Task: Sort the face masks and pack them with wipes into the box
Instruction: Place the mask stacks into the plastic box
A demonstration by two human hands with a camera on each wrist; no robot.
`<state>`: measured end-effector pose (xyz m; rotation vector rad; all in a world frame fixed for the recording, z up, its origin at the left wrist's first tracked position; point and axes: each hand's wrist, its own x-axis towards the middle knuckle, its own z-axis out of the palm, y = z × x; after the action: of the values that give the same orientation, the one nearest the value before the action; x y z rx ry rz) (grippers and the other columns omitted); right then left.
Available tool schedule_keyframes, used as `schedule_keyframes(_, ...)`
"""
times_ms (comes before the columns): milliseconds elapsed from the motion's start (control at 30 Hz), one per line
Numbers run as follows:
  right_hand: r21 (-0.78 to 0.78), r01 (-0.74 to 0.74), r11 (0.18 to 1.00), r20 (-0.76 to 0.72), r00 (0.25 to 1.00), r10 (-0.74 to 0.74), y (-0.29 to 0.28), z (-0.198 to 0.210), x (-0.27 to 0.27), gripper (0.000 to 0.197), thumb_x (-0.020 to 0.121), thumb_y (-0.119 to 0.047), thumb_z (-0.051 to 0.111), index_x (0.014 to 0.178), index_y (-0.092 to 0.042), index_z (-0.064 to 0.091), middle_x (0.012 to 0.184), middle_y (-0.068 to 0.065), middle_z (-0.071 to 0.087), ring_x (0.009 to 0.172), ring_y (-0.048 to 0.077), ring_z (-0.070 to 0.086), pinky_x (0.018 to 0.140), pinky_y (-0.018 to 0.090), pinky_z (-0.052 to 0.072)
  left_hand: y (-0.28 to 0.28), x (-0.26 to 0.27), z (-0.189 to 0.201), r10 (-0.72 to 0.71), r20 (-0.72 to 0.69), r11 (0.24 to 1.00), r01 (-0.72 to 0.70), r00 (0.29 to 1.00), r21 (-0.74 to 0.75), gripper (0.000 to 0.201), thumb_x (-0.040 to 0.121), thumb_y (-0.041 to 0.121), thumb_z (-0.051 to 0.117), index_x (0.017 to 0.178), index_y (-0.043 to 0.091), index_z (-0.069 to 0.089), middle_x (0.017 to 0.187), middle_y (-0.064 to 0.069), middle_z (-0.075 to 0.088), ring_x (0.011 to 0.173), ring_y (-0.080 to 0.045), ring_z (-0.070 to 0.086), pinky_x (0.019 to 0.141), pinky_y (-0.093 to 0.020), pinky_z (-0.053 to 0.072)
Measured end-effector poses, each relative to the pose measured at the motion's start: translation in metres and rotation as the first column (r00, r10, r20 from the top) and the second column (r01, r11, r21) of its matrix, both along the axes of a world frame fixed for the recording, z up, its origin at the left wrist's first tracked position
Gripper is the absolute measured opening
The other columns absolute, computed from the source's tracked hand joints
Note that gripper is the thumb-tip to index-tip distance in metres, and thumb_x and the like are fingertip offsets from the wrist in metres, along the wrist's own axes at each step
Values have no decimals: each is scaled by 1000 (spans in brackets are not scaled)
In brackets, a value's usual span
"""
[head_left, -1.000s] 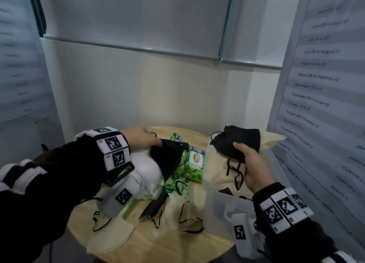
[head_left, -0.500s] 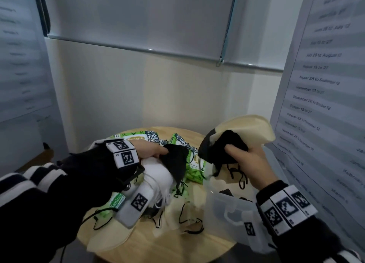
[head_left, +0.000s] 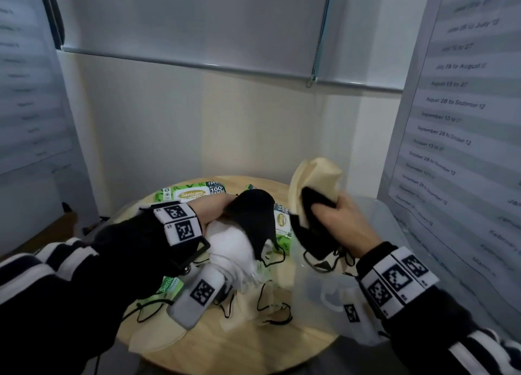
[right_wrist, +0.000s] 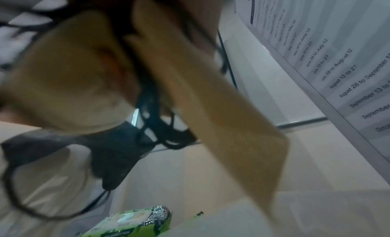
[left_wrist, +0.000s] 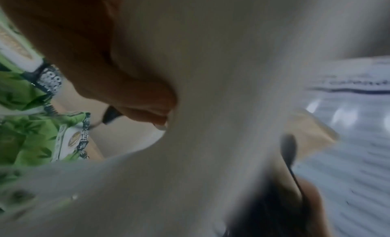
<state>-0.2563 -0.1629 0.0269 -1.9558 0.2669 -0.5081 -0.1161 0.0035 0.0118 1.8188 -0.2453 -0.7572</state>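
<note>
My left hand (head_left: 214,210) grips a bundle of white masks (head_left: 231,245) with a black mask (head_left: 255,219) draped over it, above the table's middle. In the left wrist view my fingers (left_wrist: 137,93) curl into the white mask (left_wrist: 221,73). My right hand (head_left: 338,219) holds a bunch of black masks (head_left: 313,233) together with a beige mask (head_left: 315,174) that sticks up behind them, above the clear plastic box (head_left: 315,287). The right wrist view shows the beige mask (right_wrist: 211,107) and a black mask (right_wrist: 114,157) hanging down. The two hands are close, nearly touching.
Green wipes packs (head_left: 194,194) (head_left: 282,222) (head_left: 169,284) lie on the round wooden table (head_left: 253,346). Loose beige masks (head_left: 158,338) with black ear loops lie at the front. Walls and paper notice boards (head_left: 456,121) close in on both sides.
My right hand has picked up the beige mask along with the black masks and swung them left toward the left hand. The left hand's bundle shifted slightly right.
</note>
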Motion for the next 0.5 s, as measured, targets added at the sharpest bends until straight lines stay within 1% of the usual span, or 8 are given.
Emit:
schedule_keyframes(67, -1, 57, 998, 100, 993, -56, -7, 3, -2, 30, 87, 5, 48, 64, -14, 51, 40, -13, 51, 38, -2, 47, 41, 10, 37, 1, 0, 5, -43, -21, 999, 43, 999, -3, 27, 96, 23, 47, 85, 2, 61, 88, -16, 63, 75, -28, 59, 77, -35, 48)
schedule_keyframes(167, 42, -77, 996, 187, 980, 68, -9, 10, -7, 11, 81, -11, 69, 77, -10, 58, 56, -6, 58, 50, 6, 55, 47, 16, 45, 1, -2, 12, -96, -57, 994, 93, 994, -51, 26, 95, 24, 47, 92, 3, 62, 98, -18, 64, 85, -30, 60, 88, -40, 47)
schedule_keyframes(233, 7, -169, 986, 172, 971, 166, -7, 11, -5, 34, 65, -23, 84, 89, -9, 64, 69, -2, 64, 62, 11, 62, 56, 20, 50, -1, -5, 16, -128, -56, 991, 124, 990, -56, 24, 94, 22, 48, 93, 3, 62, 109, -22, 62, 97, -33, 58, 101, -46, 41)
schedule_keyframes(300, -130, -164, 978, 157, 970, 183, -3, 13, 1, 47, 56, -28, 88, 95, -12, 66, 78, -8, 70, 73, 7, 66, 68, 20, 51, -6, -10, 20, -120, 10, 993, 120, 993, -21, 23, 93, 19, 50, 100, 1, 62, 117, -24, 59, 105, -35, 57, 105, -48, 39)
schedule_keyframes(333, -183, -154, 971, 153, 971, 182, -1, 13, 3, 47, 55, -27, 88, 95, -15, 68, 81, -11, 71, 78, 4, 67, 73, 20, 51, -8, -13, 22, -102, 83, 995, 101, 991, 9, 26, 94, 18, 51, 107, -2, 62, 120, -24, 59, 107, -34, 57, 104, -46, 41)
schedule_keyframes(400, -200, -188, 962, 110, 971, 212, 5, 13, 7, 34, 59, -14, 88, 87, -21, 69, 73, -18, 71, 73, -7, 64, 70, 11, 48, -12, -18, 23, -144, 298, 982, 98, 944, 164, 30, 95, 21, 50, 108, -3, 62, 117, -21, 61, 105, -30, 58, 96, -36, 46)
schedule_keyframes(433, -182, -224, 957, 87, 966, 242, 8, 12, 8, 30, 63, -6, 85, 81, -23, 68, 67, -19, 69, 67, -9, 62, 64, 9, 46, -12, -21, 23, -182, 390, 967, 91, 903, 239, 28, 94, 23, 50, 95, -1, 65, 105, -19, 62, 97, -28, 59, 88, -32, 46)
schedule_keyframes(500, -118, -229, 966, 87, 967, 240, 10, 8, 11, 25, 70, 1, 80, 73, -22, 68, 59, -16, 65, 58, -5, 59, 58, 11, 45, -13, -23, 22, -199, 410, 959, 90, 890, 268, 32, 90, 25, 55, 63, 7, 55, 75, -11, 58, 72, -24, 53, 69, -28, 42)
